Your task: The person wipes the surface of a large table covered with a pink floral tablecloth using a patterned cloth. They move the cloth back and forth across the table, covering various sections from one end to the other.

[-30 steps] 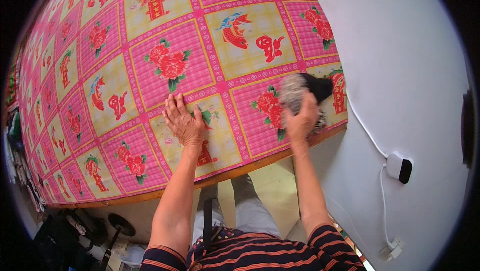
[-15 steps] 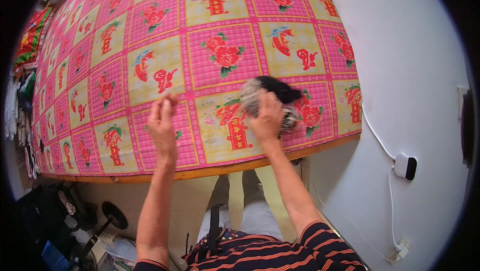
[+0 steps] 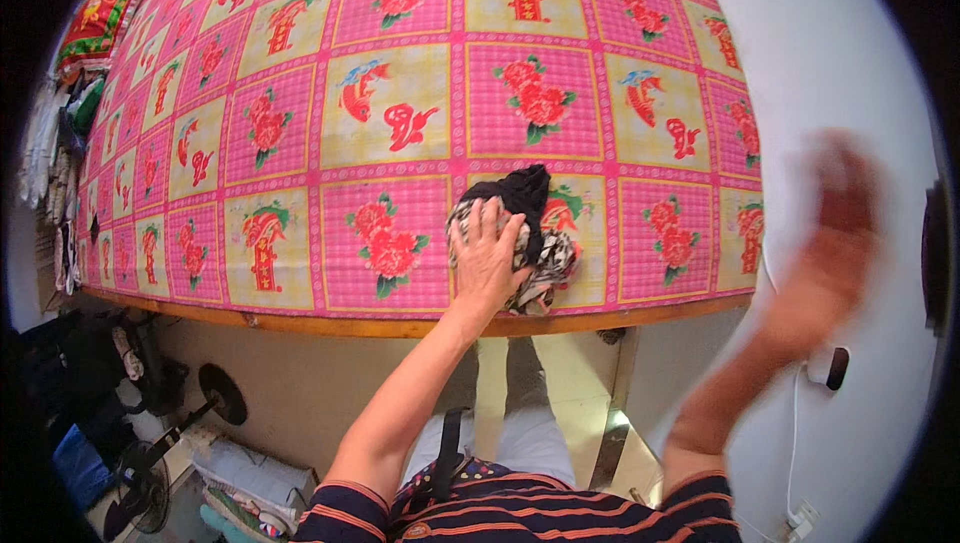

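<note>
A crumpled bundle of cloth, black at the top and black-and-white patterned below, lies near the front edge of the table. My left hand rests on the bundle's left part, its fingers stretched and somewhat apart. Under the palm, part of the cloth is hidden. Off to the right, beyond the table's side, my right hand is raised in front of the pale wall. Motion smears its fingers, so I cannot make out their shape or whether they hold anything.
A pink and yellow checked tablecloth with flowers and fish covers the table, whose wooden edge faces me. Hanging clothes are at the left. A fan stands low left. A white device with cables is on the right wall.
My left hand has moved right onto the cloth bundle. My right hand has left the bundle and swung out to the right. The view has shifted.
</note>
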